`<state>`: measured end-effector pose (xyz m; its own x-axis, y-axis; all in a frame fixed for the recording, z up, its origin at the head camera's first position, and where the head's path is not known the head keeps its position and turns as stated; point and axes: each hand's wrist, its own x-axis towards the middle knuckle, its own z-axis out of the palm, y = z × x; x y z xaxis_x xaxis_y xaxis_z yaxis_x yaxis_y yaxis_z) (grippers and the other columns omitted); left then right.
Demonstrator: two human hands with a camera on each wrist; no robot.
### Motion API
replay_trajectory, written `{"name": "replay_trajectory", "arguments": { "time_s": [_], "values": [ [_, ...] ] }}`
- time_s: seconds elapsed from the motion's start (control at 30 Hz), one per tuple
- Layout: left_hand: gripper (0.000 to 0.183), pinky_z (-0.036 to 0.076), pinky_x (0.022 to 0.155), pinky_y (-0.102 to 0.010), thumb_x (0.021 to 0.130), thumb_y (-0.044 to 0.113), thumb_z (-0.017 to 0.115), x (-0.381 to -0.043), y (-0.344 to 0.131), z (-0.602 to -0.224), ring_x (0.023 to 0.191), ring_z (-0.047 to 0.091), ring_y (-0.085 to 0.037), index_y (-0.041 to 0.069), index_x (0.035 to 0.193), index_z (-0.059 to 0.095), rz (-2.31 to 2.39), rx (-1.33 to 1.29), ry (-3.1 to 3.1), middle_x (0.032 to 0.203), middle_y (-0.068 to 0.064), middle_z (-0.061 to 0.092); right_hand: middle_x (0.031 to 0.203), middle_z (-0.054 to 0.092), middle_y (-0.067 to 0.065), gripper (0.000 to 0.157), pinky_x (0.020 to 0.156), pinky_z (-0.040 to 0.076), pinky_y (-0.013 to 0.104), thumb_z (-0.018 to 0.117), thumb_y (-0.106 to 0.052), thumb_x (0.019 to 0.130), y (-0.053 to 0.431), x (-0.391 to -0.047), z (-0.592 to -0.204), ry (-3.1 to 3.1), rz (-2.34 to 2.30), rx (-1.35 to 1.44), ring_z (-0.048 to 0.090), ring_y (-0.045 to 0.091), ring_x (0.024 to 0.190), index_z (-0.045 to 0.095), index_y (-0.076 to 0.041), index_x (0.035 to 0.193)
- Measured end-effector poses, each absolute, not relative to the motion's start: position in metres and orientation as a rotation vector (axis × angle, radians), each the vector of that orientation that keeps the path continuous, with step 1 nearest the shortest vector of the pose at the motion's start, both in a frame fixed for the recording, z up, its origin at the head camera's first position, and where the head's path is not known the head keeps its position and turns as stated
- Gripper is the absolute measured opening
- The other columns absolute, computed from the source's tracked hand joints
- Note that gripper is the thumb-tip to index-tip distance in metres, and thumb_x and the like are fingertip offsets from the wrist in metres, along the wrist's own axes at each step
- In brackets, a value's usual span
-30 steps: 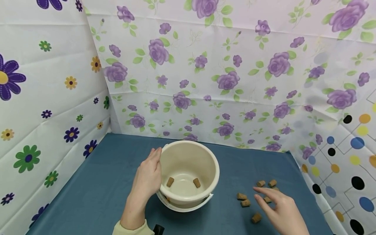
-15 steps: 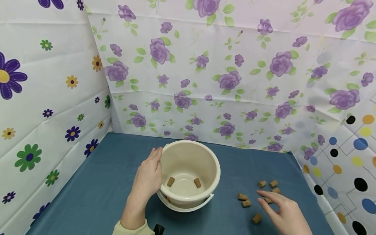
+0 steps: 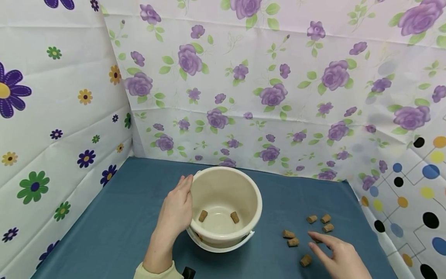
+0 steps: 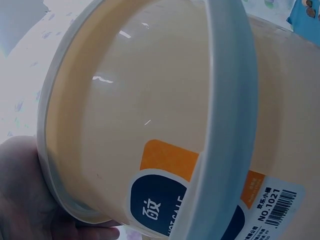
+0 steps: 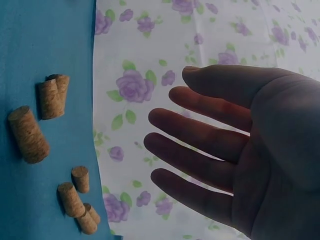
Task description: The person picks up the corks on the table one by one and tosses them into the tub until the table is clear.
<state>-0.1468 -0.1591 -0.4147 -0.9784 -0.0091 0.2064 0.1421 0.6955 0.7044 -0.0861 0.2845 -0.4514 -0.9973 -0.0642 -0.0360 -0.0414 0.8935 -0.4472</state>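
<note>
A cream plastic bucket (image 3: 223,188) stands upright, with cork stoppers (image 3: 234,217) lying on its bottom. Against the bucket's left rim rests my left hand (image 3: 175,209), its fingers straight along the outside. The left wrist view shows that hand (image 4: 25,187) beside the rim, plus a printed label (image 4: 160,205) on the bucket wall. My right hand (image 3: 336,254) hovers near several loose cork stoppers (image 3: 293,242), partly covering one of them. In the right wrist view, the palm and spread fingers of the right hand (image 5: 215,145) hold nothing, and corks (image 5: 28,134) lie to the left.
A blue cloth (image 3: 115,217) covers the table. The bucket's white handle (image 3: 223,250) hangs down at its front. A floral curtain (image 3: 237,97) rises behind, with patterned sheets on the left (image 3: 66,162) and right (image 3: 414,201).
My right hand has shifted slightly right and down, so more of the corks behind it show. The left hand and the bucket keep their place.
</note>
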Motion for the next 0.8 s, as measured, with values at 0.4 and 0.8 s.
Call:
{"name": "replay_trajectory", "arguments": {
  "time_s": [0.4,0.8],
  "values": [
    [0.049,0.028,0.126,-0.059,0.117,0.016,0.036,-0.146,-0.159,-0.415,0.159,0.029,-0.032,0.004,0.164,0.041,-1.148,-0.109,-2.7,0.167,-0.013,0.042,0.122,0.077,0.011,0.044,0.08,0.064,0.047,0.079,-0.028,0.099,0.295,-0.09,-0.466,2.915,-0.722,-0.104,0.074,0.029,0.102,0.074,-0.006,0.136],
    [0.048,0.028,0.126,-0.059,0.117,0.015,0.036,-0.147,-0.158,-0.415,0.159,0.029,-0.031,0.003,0.164,0.041,-1.143,-0.115,-2.7,0.167,-0.014,0.042,0.119,0.077,0.009,0.044,0.079,0.064,0.047,0.086,-0.02,0.091,0.299,-0.092,-0.483,2.868,-0.723,-0.082,0.075,0.029,0.099,0.076,-0.006,0.13]
  ]
}}
